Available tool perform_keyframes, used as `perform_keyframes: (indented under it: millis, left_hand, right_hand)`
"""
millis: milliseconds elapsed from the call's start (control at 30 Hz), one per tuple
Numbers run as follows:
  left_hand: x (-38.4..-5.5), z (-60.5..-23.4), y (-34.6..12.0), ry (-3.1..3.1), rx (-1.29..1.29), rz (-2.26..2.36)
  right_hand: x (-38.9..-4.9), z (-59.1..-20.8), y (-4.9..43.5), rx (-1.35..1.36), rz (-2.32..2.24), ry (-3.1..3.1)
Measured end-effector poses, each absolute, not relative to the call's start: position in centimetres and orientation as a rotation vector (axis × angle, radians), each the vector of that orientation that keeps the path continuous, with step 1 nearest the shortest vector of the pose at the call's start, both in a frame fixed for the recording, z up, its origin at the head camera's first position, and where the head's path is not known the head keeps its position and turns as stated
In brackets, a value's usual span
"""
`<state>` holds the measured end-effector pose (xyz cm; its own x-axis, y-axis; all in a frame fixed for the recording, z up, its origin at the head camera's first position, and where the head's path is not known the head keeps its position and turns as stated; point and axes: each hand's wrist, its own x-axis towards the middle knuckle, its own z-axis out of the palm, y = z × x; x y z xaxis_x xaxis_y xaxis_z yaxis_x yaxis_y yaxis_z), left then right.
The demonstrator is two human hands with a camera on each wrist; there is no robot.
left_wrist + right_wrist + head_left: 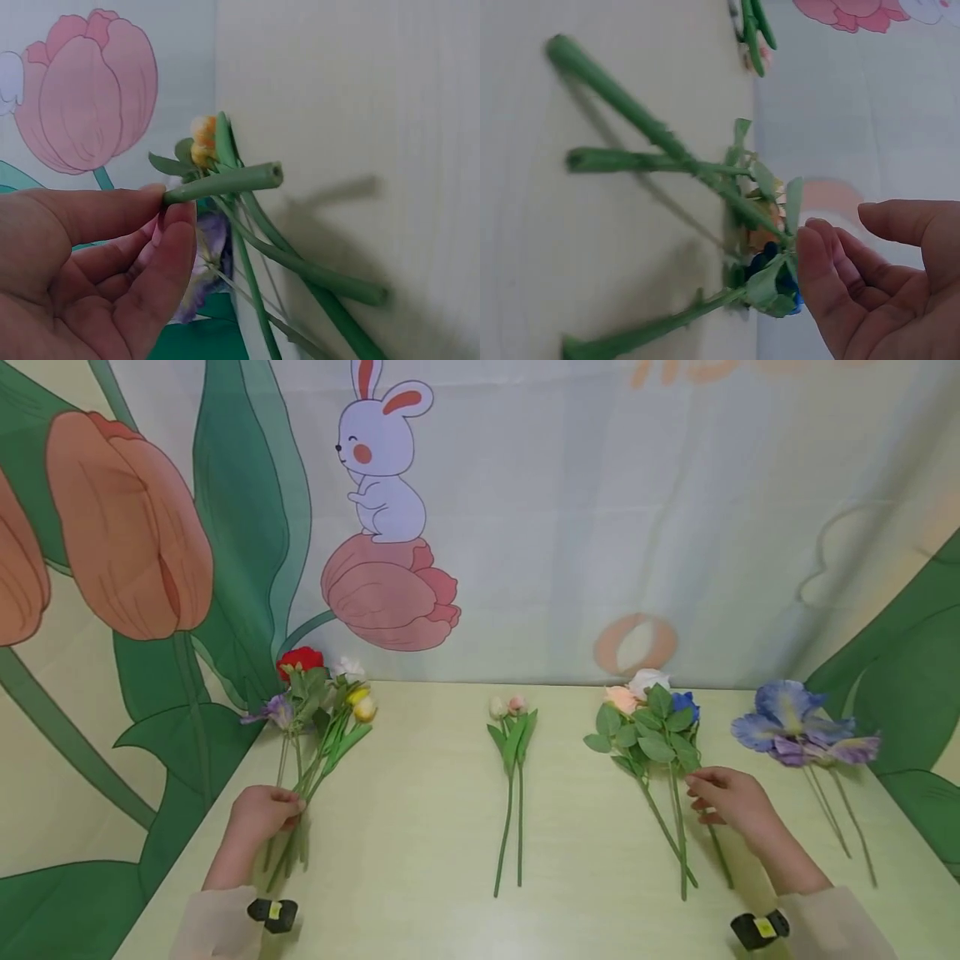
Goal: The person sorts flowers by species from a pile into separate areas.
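Observation:
On the left of the head view, my left hand (261,812) pinches a green stem (232,182) between thumb and fingers. That stem belongs to a bunch with a red flower (302,660), a white flower (348,669), a purple flower (279,711) and yellow tulips (363,705); which head it carries, I cannot tell. My right hand (733,802) is beside three roses: peach (620,699), white (648,680) and blue (686,703). In the right wrist view a gap shows between its thumb and loosely bent fingers, with nothing held. The rose stems (622,94) lie on the table.
Two tulips (516,735), one whitish and one pink, lie mid-table (420,827). At the far right are blue and purple irises (791,714) on thin stems. A printed cloth (517,527) with a rabbit and tulips hangs behind the table's back edge.

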<state>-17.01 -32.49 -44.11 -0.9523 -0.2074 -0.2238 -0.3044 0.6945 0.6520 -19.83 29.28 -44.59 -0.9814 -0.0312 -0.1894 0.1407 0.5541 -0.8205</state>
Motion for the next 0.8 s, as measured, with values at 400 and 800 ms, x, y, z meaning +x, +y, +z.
perform_keyframes:
  millis: [400, 800]
  left_hand:
    - [-17.0, -41.9, -28.0, 2.901, -0.287, 1.203]
    - [-17.1, -40.8, -20.6, 2.873, -0.14, 1.517]
  right_hand:
    - [-20.0, -41.6, 25.3, -0.034, -1.55, 2.672]
    - [-18.8, -40.4, 17.2, -0.225, -1.68, 2.6]
